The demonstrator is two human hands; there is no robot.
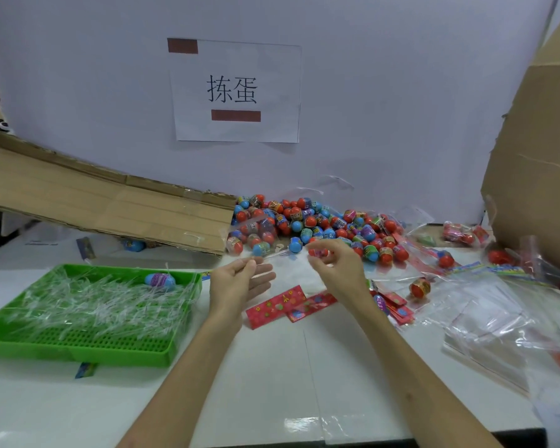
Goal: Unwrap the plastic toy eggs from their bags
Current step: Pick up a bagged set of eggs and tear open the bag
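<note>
A small red plastic toy egg [318, 252] sits in the curled fingertips of the right hand [337, 268] above the middle of the white counter [272, 383]. Just beside it, the left hand [236, 282] pinches a thin clear plastic strip [270, 256] between thumb and forefinger. A heap of red and blue plastic toy eggs [304, 221] lies along the counter's far edge, flat red printed paper cards [274, 307] lie under the wrists, a green perforated plastic tray [78, 347] of clear strips sits toward the left edge, and crumpled clear plastic bags [485, 305] spread toward the right edge.
</note>
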